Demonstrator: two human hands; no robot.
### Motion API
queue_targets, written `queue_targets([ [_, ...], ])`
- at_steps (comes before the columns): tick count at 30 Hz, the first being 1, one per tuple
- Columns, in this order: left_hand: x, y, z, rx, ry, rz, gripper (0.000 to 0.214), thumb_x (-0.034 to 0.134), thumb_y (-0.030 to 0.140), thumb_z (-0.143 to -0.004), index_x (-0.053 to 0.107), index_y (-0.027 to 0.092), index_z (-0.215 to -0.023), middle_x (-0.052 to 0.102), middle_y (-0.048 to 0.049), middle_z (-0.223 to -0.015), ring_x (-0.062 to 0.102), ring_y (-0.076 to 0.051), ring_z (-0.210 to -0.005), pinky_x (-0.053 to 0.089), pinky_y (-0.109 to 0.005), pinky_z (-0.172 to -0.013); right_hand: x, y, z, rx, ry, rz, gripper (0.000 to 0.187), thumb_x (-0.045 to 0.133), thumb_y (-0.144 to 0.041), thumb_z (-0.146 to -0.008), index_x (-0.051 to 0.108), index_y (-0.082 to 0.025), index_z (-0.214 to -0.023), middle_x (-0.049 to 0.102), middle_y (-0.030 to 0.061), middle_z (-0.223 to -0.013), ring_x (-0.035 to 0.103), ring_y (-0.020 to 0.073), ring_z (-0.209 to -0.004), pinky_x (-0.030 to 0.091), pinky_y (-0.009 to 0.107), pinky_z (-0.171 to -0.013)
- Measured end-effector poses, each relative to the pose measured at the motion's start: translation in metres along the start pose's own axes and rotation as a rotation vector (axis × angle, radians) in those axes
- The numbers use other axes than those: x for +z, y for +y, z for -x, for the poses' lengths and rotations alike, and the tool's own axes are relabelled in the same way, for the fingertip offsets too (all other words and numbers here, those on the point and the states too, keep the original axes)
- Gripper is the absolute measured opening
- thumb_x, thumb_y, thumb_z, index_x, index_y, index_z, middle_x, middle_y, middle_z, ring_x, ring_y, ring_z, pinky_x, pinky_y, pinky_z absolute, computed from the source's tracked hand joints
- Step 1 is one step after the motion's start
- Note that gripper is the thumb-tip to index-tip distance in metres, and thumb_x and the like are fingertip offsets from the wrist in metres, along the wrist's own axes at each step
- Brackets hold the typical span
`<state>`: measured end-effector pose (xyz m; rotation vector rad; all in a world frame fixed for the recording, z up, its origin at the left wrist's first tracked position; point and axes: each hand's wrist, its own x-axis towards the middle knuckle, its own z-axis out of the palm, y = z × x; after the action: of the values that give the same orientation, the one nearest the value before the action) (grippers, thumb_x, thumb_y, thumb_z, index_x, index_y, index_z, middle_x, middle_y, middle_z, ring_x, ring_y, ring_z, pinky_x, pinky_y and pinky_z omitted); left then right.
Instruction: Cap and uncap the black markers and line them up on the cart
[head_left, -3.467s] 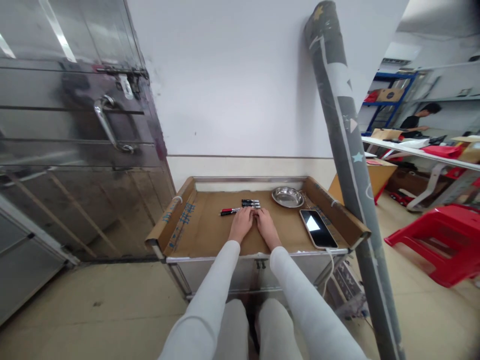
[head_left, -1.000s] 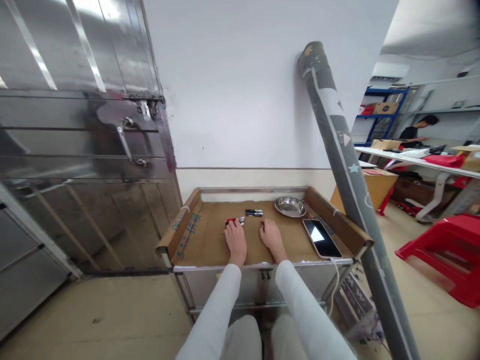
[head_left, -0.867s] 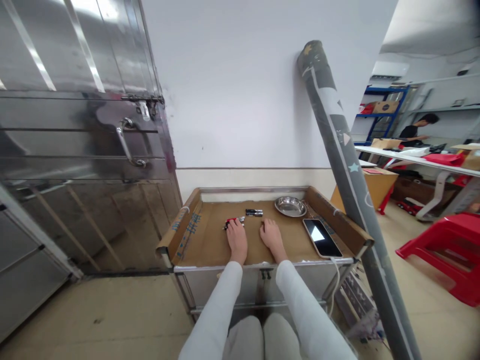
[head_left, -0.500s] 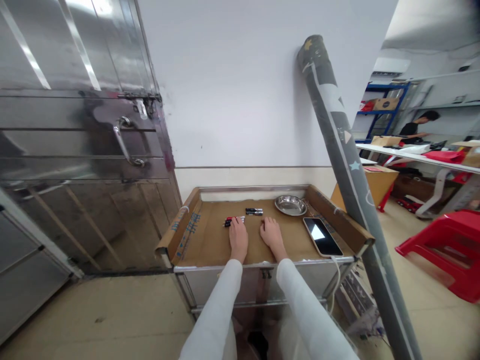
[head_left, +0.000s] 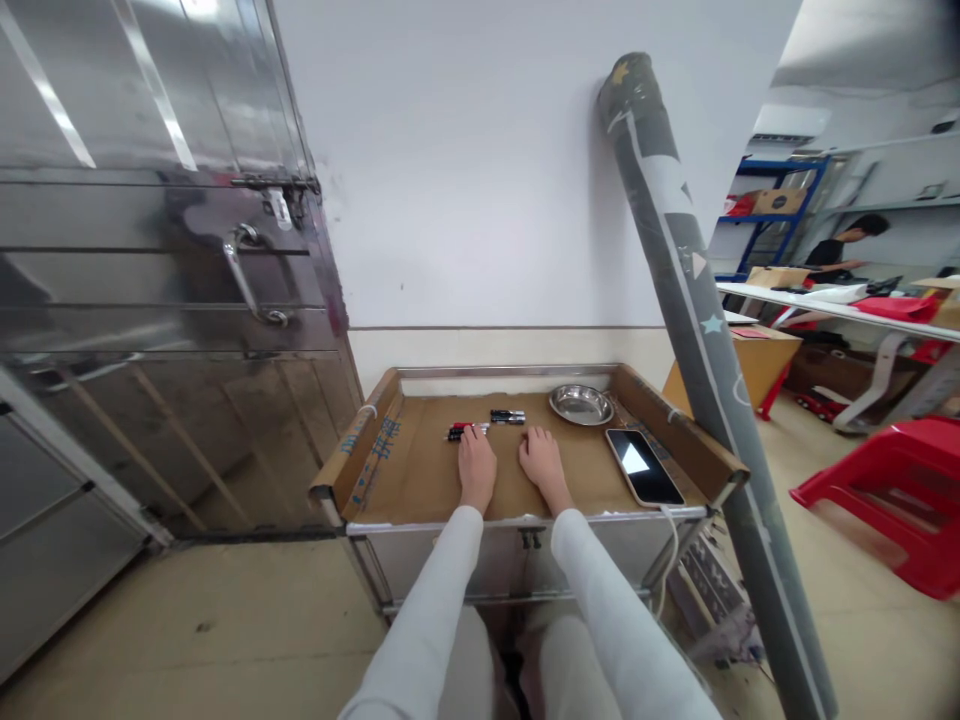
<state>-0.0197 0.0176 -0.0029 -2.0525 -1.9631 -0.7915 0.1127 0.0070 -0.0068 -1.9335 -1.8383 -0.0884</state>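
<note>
"Cardboard lines the tray [head_left: 420, 475] set against a pale wall [head_left: 465, 180], with a steel bowl [head_left: 581, 404] near its back edge. Where are the pens?"

"Two sets, both left of the bowl. The back pens [head_left: 508, 417], mostly black, lie closer to it; the front pens [head_left: 459, 426], red and black, lie farther left of it and slightly forward. I can't count either set for sure."

"And the hands?"

"The left hand [head_left: 478, 466] is well left of the bowl, palm down, fingertips over the front pens — whether it pinches one, I can't tell. The right hand [head_left: 543, 462] is in front of the bowl and a little to its left, fingers loosely bent, no pen showing in it. What's under the palm is hidden."

"What's new?"

"A few seconds ago the hands met over the pens; now bare tray shows between them. More of the front pens shows than a second ago, and they look more evenly lined up. My reading — the left hand is straightening that set while the right one idles."

"Anything else about?"

"A phone [head_left: 643, 467] in front of the bowl, to its right, and a tall roll [head_left: 694, 270] leaning farther right of it."
</note>
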Motion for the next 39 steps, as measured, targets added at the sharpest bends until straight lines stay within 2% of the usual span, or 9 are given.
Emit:
queue_targets([
  [8,-0.002,0.000,0.000,0.007,-0.013,0.046,0.032,0.035,0.003,-0.087,0.051,0.007,-0.114,0.055,-0.0176,-0.112,0.058,-0.023,-0.099,0.047,-0.035,-0.087,0.003,-0.003,0.001,0.029,0.009,0.053,0.030,0.038,-0.019,-0.091,0.056,-0.013,-0.114,0.060,0.0154,-0.116,0.052,0.0259,-0.107,0.036,0.035,-0.089],
  [15,-0.003,0.011,-0.008,0.218,-0.081,0.053,0.030,0.036,0.008,-0.090,0.055,0.010,-0.113,0.057,-0.0150,-0.111,0.054,-0.025,-0.106,0.043,-0.037,-0.093,0.003,-0.002,-0.018,0.025,0.029,0.093,0.029,0.041,-0.018,-0.090,0.056,-0.013,-0.114,0.061,0.0158,-0.113,0.052,0.0258,-0.105,0.038,0.035,-0.087],
  [20,0.007,0.016,-0.025,0.227,-0.032,0.023,0.030,0.036,0.009,-0.091,0.059,0.014,-0.110,0.058,-0.0137,-0.110,0.053,-0.025,-0.104,0.042,-0.039,-0.091,0.003,0.004,-0.036,-0.031,0.063,0.109,0.026,0.037,-0.015,-0.093,0.058,-0.012,-0.108,0.061,0.0143,-0.106,0.053,0.0230,-0.100,0.038,0.031,-0.087],
  [23,0.012,0.016,-0.034,0.279,-0.049,0.037,0.029,0.037,0.010,-0.092,0.059,0.015,-0.110,0.058,-0.0130,-0.109,0.053,-0.025,-0.103,0.042,-0.038,-0.090,0.003,0.005,-0.037,-0.045,0.061,0.109,0.026,0.038,-0.015,-0.093,0.058,-0.013,-0.108,0.061,0.0136,-0.106,0.052,0.0226,-0.100,0.038,0.030,-0.086],
  [31,0.016,0.017,-0.039,0.251,-0.072,-0.010,0.027,0.036,0.010,-0.092,0.058,0.014,-0.108,0.057,-0.0136,-0.109,0.050,-0.025,-0.103,0.041,-0.038,-0.089,-0.001,0.005,-0.032,-0.032,0.027,0.069,0.031,0.042,-0.014,-0.091,0.060,-0.020,-0.116,0.057,0.0117,-0.110,0.051,0.0225,-0.102,0.037,0.031,-0.084],
  [39,0.016,0.017,-0.037,0.215,-0.069,0.027,0.018,0.044,0.018,-0.093,0.058,0.015,-0.103,0.056,-0.0128,-0.106,0.050,-0.026,-0.101,0.041,-0.040,-0.088,0.006,0.009,-0.031,-0.058,0.045,0.029,0.022,0.040,-0.017,-0.093,0.058,-0.015,-0.106,0.058,0.0113,-0.107,0.051,0.0206,-0.100,0.036,0.030,-0.084],
])
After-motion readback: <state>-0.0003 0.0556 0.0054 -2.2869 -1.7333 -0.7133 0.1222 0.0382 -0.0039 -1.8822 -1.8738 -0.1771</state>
